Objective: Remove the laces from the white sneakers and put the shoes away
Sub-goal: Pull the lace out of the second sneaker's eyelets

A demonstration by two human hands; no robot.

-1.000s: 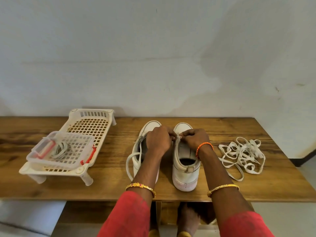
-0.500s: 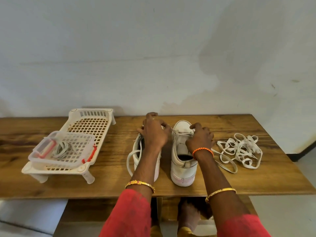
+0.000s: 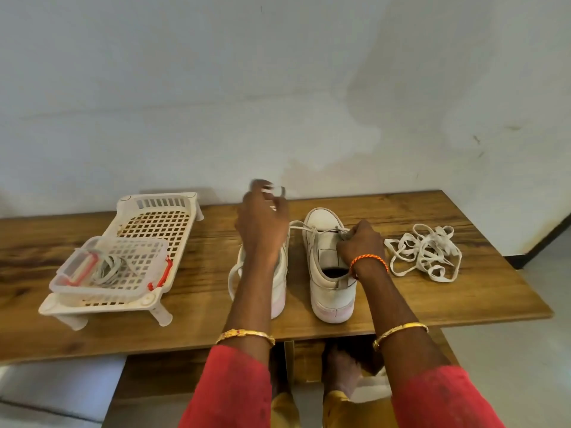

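Note:
Two white sneakers stand side by side on the wooden table (image 3: 463,304), toes pointing away from me. My left hand (image 3: 262,223) is raised above the left sneaker (image 3: 278,279) and pinches a white lace (image 3: 298,225) that runs across to the right sneaker (image 3: 327,267). My right hand (image 3: 360,242) pinches the lace at the eyelets on that shoe's right side. A loop of lace (image 3: 232,281) hangs off the left sneaker's left side.
A pile of loose white laces (image 3: 426,251) lies right of the shoes. At the left stands a white plastic rack (image 3: 160,230) carrying a clear basket (image 3: 136,273) with a coiled lace inside. A white wall rises behind the table.
My left hand has lifted up and away from the right sneaker, drawing the lace out to the left. My right hand has shifted to the shoe's right side.

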